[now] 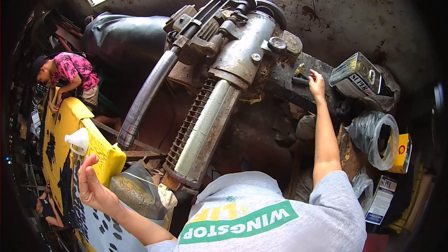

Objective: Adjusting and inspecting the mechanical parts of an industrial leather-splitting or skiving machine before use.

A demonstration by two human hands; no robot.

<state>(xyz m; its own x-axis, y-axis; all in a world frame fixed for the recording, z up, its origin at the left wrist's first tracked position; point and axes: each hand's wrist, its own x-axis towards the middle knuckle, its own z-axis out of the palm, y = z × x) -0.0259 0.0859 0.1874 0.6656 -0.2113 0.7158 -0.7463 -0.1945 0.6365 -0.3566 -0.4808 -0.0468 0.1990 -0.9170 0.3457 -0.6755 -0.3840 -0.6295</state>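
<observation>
My left hand (97, 187) is raised at the left, fingers stretched up and palm bare. Just beyond its fingertips is a white funnel-shaped piece (78, 141) beside a yellow covered surface (100, 144); a small gap seems to part them. My right hand (317, 85) reaches forward over a dark bench (280, 77), its fingers extended and apparently holding nothing. Near those fingers is a small brass-coloured piece (300, 69). Between my arms stands a large metal machine (245, 49) with a thick cylinder, a ribbed rod (191, 123) and a long smooth bar (148, 98).
At the right are a metal can (357, 75), a clear plastic bag (368, 133), a yellow box (402, 154) and another printed can (381, 199). A person in a pink patterned shirt (77, 72) leans over the yellow surface. A stuffed sack (135, 189) lies near my left forearm.
</observation>
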